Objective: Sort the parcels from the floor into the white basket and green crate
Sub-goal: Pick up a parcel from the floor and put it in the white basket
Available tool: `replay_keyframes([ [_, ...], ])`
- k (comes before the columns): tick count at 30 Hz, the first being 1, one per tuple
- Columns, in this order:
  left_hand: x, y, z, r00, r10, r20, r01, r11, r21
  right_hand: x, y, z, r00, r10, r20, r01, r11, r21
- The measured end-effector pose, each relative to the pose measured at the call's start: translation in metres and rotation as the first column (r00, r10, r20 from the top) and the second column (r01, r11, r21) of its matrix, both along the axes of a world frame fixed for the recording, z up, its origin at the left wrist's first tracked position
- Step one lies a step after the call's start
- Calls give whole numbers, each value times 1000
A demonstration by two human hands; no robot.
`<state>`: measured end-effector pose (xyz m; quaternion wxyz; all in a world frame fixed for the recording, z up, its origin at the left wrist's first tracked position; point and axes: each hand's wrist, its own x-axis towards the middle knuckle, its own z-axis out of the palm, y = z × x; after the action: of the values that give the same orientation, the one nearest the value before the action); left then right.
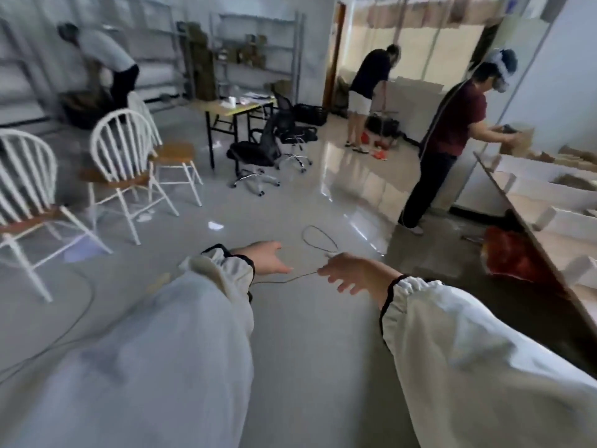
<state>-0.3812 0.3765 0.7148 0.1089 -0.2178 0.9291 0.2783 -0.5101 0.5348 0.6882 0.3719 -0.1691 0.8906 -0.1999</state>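
Note:
My left hand (265,257) reaches forward over the grey floor in a white sleeve, fingers spread and holding nothing. My right hand (352,273) is beside it, also open with fingers apart and empty. A thin dark cable (318,236) lies looped on the floor just beyond both hands. No parcel, white basket or green crate shows in this blurred view.
White spindle-back chairs (119,163) stand at the left. Black office chairs (258,150) and a small table (232,108) sit mid-room. A long table (529,227) with white boxes runs along the right. A person in a maroon shirt (452,124) stands by it; two others bend farther back.

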Motion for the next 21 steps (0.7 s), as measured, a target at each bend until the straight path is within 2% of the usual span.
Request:
replay_keyframes([
  [4,66,-70,-21,972,230,54,-229,973,-10,35,-116,-13,946,318,-70,-314,948,60],
  [9,169,-146,-61,843,503,191,-511,860,-14,117,-231,-57,783,622,-9,-616,777,128],
  [15,264,-224,-102,693,671,263,-674,733,-93,193,-338,-96,645,762,48,-763,640,97],
  [19,304,-278,-127,605,733,310,-758,650,-59,223,-403,-125,564,824,59,-820,550,159],
  [21,315,-298,-142,590,733,339,-768,639,-47,228,-427,-145,563,820,101,-824,549,142],
])
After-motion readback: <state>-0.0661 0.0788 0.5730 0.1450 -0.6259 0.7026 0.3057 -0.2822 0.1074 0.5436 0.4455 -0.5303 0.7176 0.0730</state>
